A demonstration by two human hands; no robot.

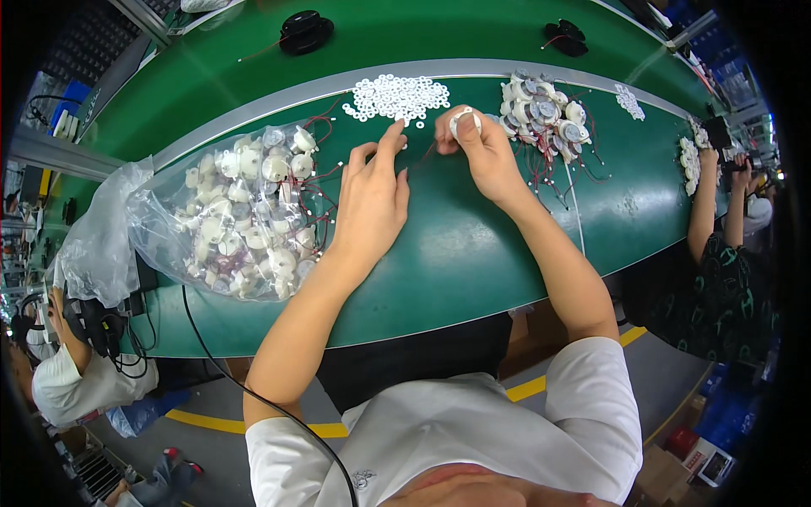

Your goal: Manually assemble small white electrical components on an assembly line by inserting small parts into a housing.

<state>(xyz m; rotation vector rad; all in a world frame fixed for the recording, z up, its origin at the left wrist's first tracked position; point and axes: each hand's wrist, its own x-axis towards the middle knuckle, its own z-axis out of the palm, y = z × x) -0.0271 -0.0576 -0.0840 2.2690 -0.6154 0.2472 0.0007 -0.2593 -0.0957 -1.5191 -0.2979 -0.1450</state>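
Note:
My right hand [488, 160] is closed around a small white round motor part [466, 123], and a thin red wire hangs from the grip. To its left my left hand [370, 196] reaches forward with fingers apart, its fingertips by the near edge of a pile of small white rings [397, 95]. A tiny white piece shows by those fingertips; whether they touch it I cannot tell. Right of my right hand lies a heap of white and silver motor parts [541, 111] with red wires trailing. A clear plastic bag [182, 241] full of similar parts lies left of my left forearm.
The green worktable [439, 270] has a raised metal strip along its back. Beyond that stand two black round objects [306, 34] with wires. A smaller ring group [628, 101] lies at right. Co-workers sit either side. A black cable [215, 359] crosses my left arm.

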